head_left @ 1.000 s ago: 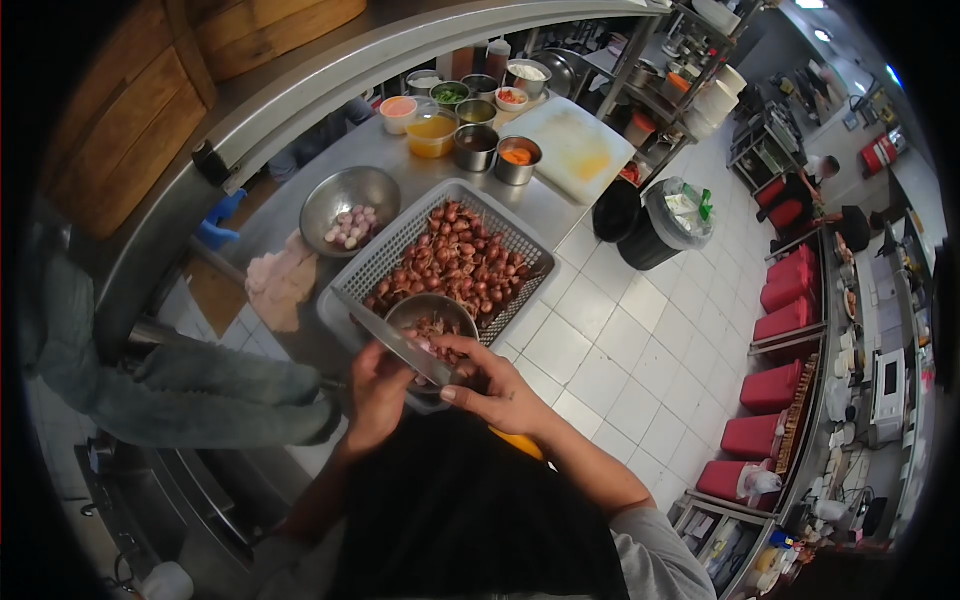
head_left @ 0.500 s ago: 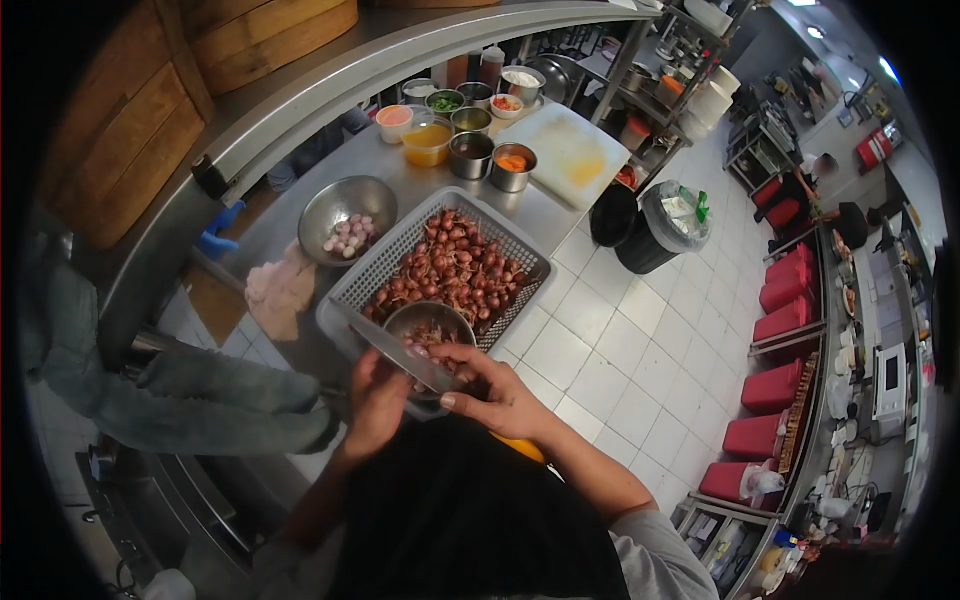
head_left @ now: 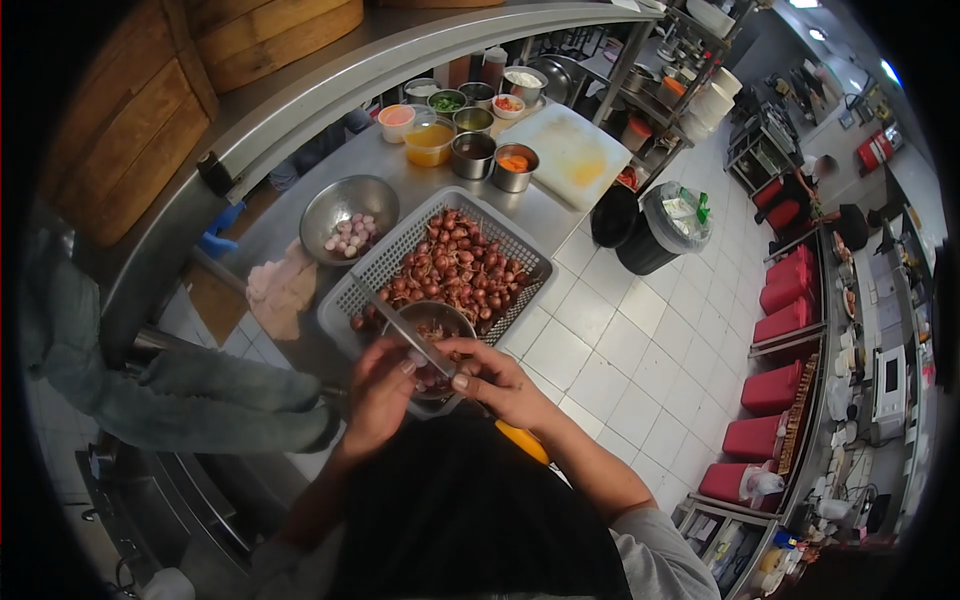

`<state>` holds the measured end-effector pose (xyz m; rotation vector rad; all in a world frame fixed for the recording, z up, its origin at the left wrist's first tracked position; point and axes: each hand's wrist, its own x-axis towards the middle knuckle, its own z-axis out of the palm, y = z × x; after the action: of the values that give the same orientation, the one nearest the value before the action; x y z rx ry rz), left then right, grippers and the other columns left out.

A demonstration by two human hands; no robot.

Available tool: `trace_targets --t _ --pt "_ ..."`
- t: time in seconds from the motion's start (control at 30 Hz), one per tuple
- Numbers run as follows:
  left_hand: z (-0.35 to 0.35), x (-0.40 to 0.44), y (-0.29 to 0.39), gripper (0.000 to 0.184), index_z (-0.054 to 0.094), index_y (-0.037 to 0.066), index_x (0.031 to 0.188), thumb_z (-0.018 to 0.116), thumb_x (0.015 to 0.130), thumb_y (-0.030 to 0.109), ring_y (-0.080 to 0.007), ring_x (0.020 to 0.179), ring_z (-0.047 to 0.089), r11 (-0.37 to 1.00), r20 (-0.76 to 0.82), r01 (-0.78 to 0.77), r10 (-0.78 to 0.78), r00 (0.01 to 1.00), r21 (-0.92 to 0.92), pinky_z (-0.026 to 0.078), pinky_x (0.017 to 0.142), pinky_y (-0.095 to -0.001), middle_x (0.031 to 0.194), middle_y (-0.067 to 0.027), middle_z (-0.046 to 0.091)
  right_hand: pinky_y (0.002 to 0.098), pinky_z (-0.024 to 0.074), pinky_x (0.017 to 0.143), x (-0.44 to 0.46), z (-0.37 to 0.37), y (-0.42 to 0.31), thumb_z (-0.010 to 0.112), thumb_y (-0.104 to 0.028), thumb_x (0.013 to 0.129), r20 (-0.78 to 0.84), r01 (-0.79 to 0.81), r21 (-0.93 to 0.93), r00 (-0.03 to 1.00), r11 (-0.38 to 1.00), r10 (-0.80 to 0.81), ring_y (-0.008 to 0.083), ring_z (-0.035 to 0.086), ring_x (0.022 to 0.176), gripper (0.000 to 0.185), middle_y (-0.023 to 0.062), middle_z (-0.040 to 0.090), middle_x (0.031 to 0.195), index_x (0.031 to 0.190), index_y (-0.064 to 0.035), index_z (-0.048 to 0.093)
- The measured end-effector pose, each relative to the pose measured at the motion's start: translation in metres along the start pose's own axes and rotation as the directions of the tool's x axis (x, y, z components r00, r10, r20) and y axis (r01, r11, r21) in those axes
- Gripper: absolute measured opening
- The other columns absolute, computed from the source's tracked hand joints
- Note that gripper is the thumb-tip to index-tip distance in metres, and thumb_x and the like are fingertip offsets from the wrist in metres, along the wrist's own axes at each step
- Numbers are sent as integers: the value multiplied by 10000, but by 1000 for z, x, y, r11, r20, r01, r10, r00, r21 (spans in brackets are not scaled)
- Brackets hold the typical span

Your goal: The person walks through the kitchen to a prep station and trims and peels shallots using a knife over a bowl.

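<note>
My right hand (head_left: 505, 388) is closed on a knife with a yellow handle (head_left: 522, 441). Its wide blade (head_left: 400, 325) slants up and left across a small metal bowl (head_left: 455, 312). Close to the edge, my left hand (head_left: 378, 398) pinches a small pale-pink shallot, partly hidden by fingers and blade. Beneath both hands, the metal bowl holds shallot pieces and skins. It sits in the near end of a grey plastic basket (head_left: 540, 285) full of unpeeled red shallots (head_left: 460, 255). Peeled shallots (head_left: 352, 236) lie in a larger steel bowl (head_left: 318, 215) on the left.
A pinkish cloth (head_left: 280, 290) lies left of the basket. Behind are metal pots (head_left: 472, 155), a tub of orange liquid (head_left: 428, 145) and a white cutting board (head_left: 570, 150). A lined bin (head_left: 660, 235) stands on the tiled floor. A blue-gloved hand (head_left: 220, 232) shows at left.
The knife blade has turned steeper and more edge-on, and its yellow handle shows more. My left fingers have risen closer to the blade. The bowls and basket stay put.
</note>
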<state>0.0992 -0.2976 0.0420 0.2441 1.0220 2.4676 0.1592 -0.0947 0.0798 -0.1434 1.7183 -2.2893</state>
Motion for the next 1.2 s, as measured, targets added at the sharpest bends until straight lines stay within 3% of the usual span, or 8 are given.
trace_targets --t 0.2,0.43,0.63,0.8,0.93,1.03,1.13,1.2 --pt "-9 1 -2 272 573 24 1224 611 955 36 -205 1033 648 997 -11 71 -72 997 -31 540 856 -352 1128 -110 654 227 425 775 -1 -8 1 626 -180 998 -49 -17 99 999 995 22 76 545 852 518 -2 633 946 1472 -91 438" --pt "-8 -4 -10 320 578 -9 1238 625 923 -37 -205 1100 639 996 -77 -57 62 995 66 519 956 -347 1189 -124 646 242 410 696 -3 4 9 716 -181 926 -31 55 -242 997 969 -65 81 504 765 624 -10 562 850 1478 -107 434" --pt "-11 -7 -11 332 583 -17 1230 607 904 -74 -198 1119 632 991 -73 -75 83 994 112 515 976 -340 1190 -124 644 227 408 726 0 9 -3 659 -144 965 34 96 -303 995 948 -89 68 515 800 584 -13 562 863 1488 -92 403" --pt "-4 -7 -6 359 554 -18 1267 652 923 12 -197 1077 632 985 -66 -63 74 995 160 499 978 -360 1180 -120 639 237 439 761 2 5 6 644 -129 976 24 65 -217 998 974 -62 75 548 864 513 5 612 933 1451 -86 457" --pt "-5 -6 -2 317 568 -10 1262 624 953 38 -209 1029 655 993 -51 3 3 999 120 534 877 -360 1192 -139 652 233 448 808 0 -1 10 622 -133 996 -7 9 31 1000 999 -9 74 576 929 483 15 654 993 1448 -78 461" --pt "-7 -4 0 303 575 -10 1261 605 963 35 -219 1011 664 994 -41 29 -25 999 106 543 836 -359 1189 -145 656 226 439 826 1 -5 9 610 -142 1007 -30 43 45 999 998 -41 72 570 926 476 11 650 978 1452 -71 457" --pt "-11 -5 2 298 577 -15 1262 594 968 32 -221 1011 665 995 -61 42 -37 997 86 541 832 -353 1183 -144 657 205 318 580 1 -4 8 600 -170 1002 -75 63 -14 995 998 -64 34 433 648 504 -57 491 744 1476 -96 446" --pt "-14 -5 2 293 577 -18 1260 587 972 32 -219 1013 664 994 -68 56 -50 996 89 540 829 -347 1175 -139 660 204 334 590 1 -7 10 592 -199 1009 -69 22 -48 997 999 -25 39 438 657 527 -53 493 746 1499 -102 425"
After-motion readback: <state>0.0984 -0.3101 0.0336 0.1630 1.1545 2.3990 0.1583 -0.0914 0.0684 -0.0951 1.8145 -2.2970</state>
